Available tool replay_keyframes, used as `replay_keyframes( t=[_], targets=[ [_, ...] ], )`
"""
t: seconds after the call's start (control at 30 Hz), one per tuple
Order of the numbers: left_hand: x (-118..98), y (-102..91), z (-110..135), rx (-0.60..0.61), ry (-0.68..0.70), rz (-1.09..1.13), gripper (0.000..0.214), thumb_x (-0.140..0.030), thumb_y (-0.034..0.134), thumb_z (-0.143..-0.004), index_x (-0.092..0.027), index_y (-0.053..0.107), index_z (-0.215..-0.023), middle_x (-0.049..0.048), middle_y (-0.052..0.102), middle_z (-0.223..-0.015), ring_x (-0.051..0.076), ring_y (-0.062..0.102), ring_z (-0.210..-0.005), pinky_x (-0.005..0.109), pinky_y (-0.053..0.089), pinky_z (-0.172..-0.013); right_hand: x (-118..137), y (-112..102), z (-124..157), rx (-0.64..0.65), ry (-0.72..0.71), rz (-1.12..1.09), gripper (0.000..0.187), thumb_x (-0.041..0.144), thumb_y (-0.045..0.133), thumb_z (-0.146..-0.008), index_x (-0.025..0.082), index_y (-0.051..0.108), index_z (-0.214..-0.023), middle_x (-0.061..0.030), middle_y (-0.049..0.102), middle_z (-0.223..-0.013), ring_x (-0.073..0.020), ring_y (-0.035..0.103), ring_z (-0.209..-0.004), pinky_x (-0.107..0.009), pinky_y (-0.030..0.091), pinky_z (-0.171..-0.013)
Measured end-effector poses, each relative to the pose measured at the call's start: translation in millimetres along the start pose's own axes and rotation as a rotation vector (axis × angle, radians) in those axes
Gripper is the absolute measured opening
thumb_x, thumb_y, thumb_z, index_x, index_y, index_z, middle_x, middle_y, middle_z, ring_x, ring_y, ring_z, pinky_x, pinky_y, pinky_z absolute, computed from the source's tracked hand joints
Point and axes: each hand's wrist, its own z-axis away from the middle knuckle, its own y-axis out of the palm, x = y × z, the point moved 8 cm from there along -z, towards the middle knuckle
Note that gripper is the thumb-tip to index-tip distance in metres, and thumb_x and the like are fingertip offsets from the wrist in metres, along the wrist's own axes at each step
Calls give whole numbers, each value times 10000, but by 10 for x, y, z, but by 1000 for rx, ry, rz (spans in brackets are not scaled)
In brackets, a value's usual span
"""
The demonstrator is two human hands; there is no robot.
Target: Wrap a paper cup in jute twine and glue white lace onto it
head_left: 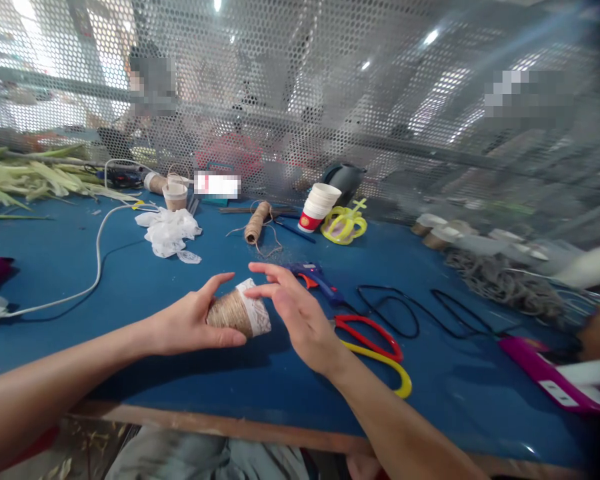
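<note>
A twine-wrapped paper cup (230, 315) with a band of white lace around one end lies tilted above the table. My left hand (195, 323) grips it from the left, thumb along the near side and fingers behind. My right hand (300, 317) is open, its fingers stretched toward the lace end; one fingertip is at the lace, though I cannot tell if it presses on it. Just beyond my right hand lies a blue glue gun (325, 283). Scissors (399, 350) with red and yellow handles are partly hidden behind my right wrist.
White lace (167, 230), a twine spool (257, 223), stacked paper cups (320, 203) and a yellow crown-shaped piece (345, 230) sit toward the back. A white cable (99, 247) crosses the left. Black cord (415, 327) leads to a purple power strip (545, 373). Perforated metal screens the far edge.
</note>
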Motion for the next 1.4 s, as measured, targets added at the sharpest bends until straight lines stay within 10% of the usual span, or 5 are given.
replay_keyframes(
  t=[0.3,0.57,0.97,1.4],
  targets=[
    [-60,-56,11,-108,142,-194,967,-457,688,-668,-175,140,-1413,80,645,-882,225,598,-704,327,457,-660,-111,-125,-17,-147,148,-55,345,404,350,-933,207,632,-961,-76,607,-1109,-203,543,-1052,-393,413,-926],
    [-141,-106,60,-248,284,-389,945,-462,694,-662,-188,195,-1416,182,537,-1216,373,491,-1140,472,378,-932,-375,216,51,133,451,-325,199,328,577,-801,149,625,-875,-29,656,-817,-146,587,-726,-289,467,-690],
    [-225,-222,54,-246,258,15,590,-404,681,-697,-178,452,-1192,114,561,-1133,260,534,-1049,378,430,-898,65,194,9,122,-18,43,147,134,570,-781,208,500,-674,-50,606,-818,-184,539,-852,-344,463,-784],
    [-106,-119,-12,-91,92,188,608,-439,648,-706,-153,416,-1190,81,583,-1046,235,542,-949,338,442,-811,13,230,10,188,53,36,145,263,625,-779,154,586,-867,-94,597,-922,-202,542,-883,-367,458,-820]
  ],
)
